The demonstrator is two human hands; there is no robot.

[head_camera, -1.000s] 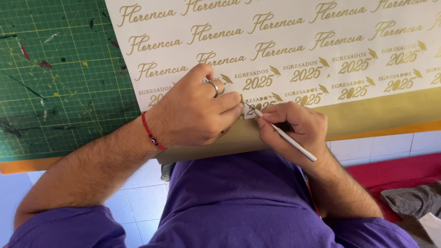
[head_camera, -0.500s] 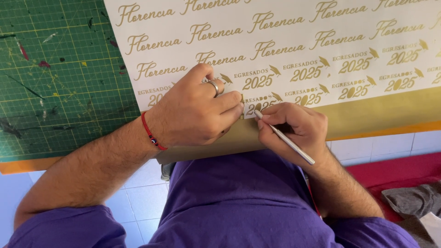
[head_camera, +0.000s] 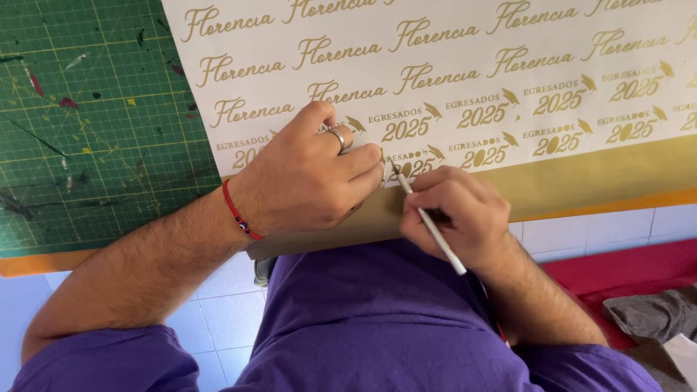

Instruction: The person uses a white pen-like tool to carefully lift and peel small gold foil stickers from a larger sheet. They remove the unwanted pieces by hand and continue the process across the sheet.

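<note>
The right hand (head_camera: 454,218) holds a thin white picking tool (head_camera: 427,221) like a pencil, with its fingers closed around it. The sharp tip touches the big white sticker sheet (head_camera: 450,65) close to its bottom edge, right beside the fingertips of the left hand (head_camera: 305,178). The left hand lies curled and flat on the sheet, pressing it down; it holds nothing, and it has a ring on one finger and a red string bracelet (head_camera: 238,213) on the wrist. The sheet is covered with rows of shiny gold writing and little gold cap shapes, and a plain gold strip (head_camera: 602,178) runs along its bottom edge. It lies partly on a green cutting mat (head_camera: 87,123) on the bench, and its bottom edge hangs a little over the person's purple lap. To do this picking well, I think the tip should stay low and almost flat, so it lifts only the tiny scrap and does not scratch the gold letters. The pressing fingers should stay close to the tip so the sheet cannot slide or bend. Small, slow pulls look safest here, because the gold shapes sit very near each other.
</note>
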